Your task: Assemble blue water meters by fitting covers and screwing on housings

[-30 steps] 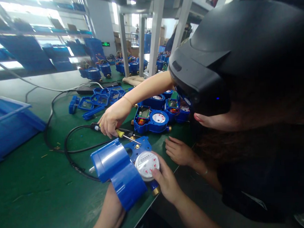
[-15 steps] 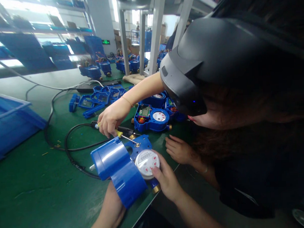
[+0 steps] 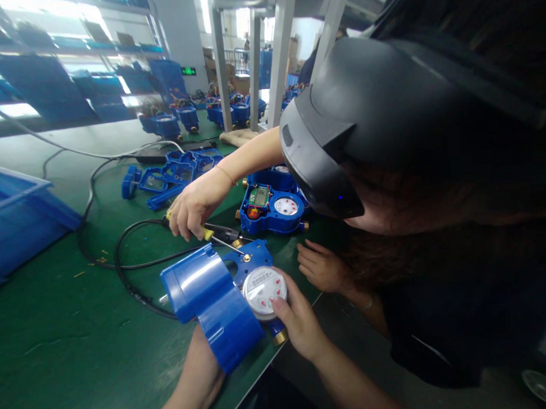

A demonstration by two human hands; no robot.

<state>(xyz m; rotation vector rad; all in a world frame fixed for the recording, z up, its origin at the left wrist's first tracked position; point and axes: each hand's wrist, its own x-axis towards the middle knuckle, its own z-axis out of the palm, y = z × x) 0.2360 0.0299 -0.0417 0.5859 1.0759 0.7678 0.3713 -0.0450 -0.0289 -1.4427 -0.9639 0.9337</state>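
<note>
The right hand (image 3: 299, 326) grips one blue water meter (image 3: 263, 291) near the bench (image 3: 58, 331) edge. Its fingers (image 3: 279, 305) curl over the white dial from 4 o'clock. The meter's hinged blue lid (image 3: 209, 302) stands open at 9 o'clock of the dial. The left forearm (image 3: 194, 380) rises from 6 o'clock behind that lid. The left hand itself is hidden, so its fingers cannot be told.

A co-worker in a dark headset (image 3: 342, 124) leans in from 3 o'clock. One of their hands (image 3: 190, 207) holds a single screwdriver (image 3: 215, 235) with a yellow band, its tip at a brass screw (image 3: 245, 258) at 12 o'clock of the dial. Their other hand (image 3: 320, 267) rests flat at 2 o'clock of the meter.

One opened meter (image 3: 273, 207) with a circuit board lies at 12 o'clock. A heap of blue frames (image 3: 173, 172) sits at 10 o'clock, too tangled to count. One blue bin (image 3: 18, 219) stands at 9 o'clock, and a black cable (image 3: 123, 275) loops between. The dial figures and the green lit sign (image 3: 188, 71) are too small to read.
</note>
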